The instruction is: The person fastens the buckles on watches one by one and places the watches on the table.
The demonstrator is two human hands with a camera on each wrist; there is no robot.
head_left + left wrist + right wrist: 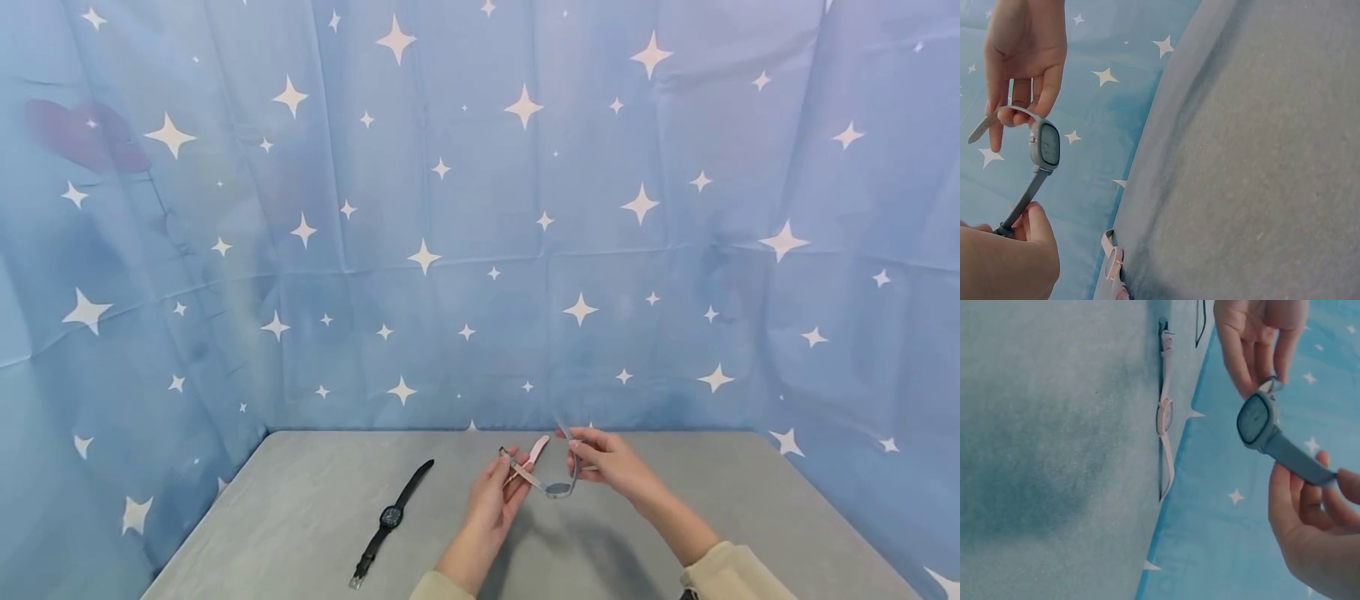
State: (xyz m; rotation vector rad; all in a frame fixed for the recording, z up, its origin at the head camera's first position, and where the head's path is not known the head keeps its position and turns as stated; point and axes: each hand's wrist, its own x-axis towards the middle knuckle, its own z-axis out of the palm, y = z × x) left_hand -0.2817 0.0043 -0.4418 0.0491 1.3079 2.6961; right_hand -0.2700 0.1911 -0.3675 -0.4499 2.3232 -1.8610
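Observation:
A wristwatch with a grey-blue strap and squarish case (557, 490) hangs in the air between both hands, its strap bowed into a U. My left hand (491, 498) pinches the buckle end of the strap (1027, 195). The other strap end is between the thumb and fingers of my right hand (611, 465), its tip sticking out past them in the left wrist view. In the right wrist view the dial (1255, 420) shows, too dim to read. Behind my left hand, a pink wristwatch (1166, 417) lies stretched out on the table, partly hidden in the head view.
A black wristwatch (391, 517) lies slantwise on the grey table (285, 500), left of my left hand. A blue cloth (480, 208) with white stars hangs along the table's back edge and both sides.

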